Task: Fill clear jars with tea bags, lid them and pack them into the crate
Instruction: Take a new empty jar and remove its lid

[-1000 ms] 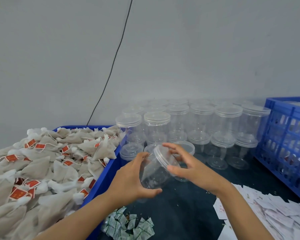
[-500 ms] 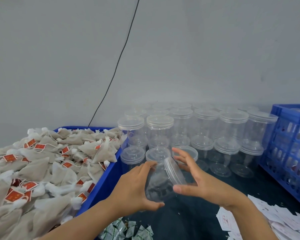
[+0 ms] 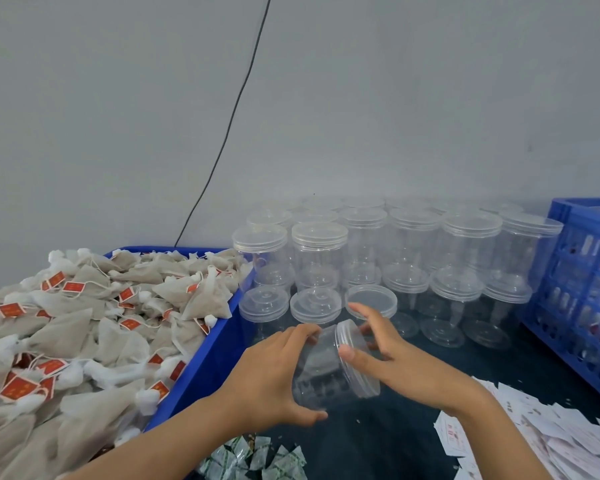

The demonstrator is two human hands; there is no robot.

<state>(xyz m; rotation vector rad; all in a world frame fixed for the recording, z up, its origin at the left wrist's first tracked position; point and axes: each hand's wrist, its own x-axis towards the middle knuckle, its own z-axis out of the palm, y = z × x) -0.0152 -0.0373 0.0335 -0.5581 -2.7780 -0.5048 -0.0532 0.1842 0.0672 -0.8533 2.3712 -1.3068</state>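
Note:
An empty clear jar (image 3: 321,374) lies tilted on its side between my hands, low over the dark table. My left hand (image 3: 274,370) grips its body from the left. The fingers and thumb of my right hand (image 3: 392,351) curl round the clear lid (image 3: 355,355) on the jar's mouth. Pyramid tea bags (image 3: 84,327) with red tags fill the blue bin (image 3: 205,362) on the left. A blue crate (image 3: 582,292) stands at the right edge.
Several lidded empty jars (image 3: 413,258) stand stacked in rows behind my hands, by the wall. Small green sachets (image 3: 253,459) lie near the front edge. White paper slips (image 3: 541,434) are scattered at the lower right. A black cable (image 3: 229,126) runs down the wall.
My hands and the jar sit slightly lower and nearer in view. My right hand's fingers have shifted round the lid.

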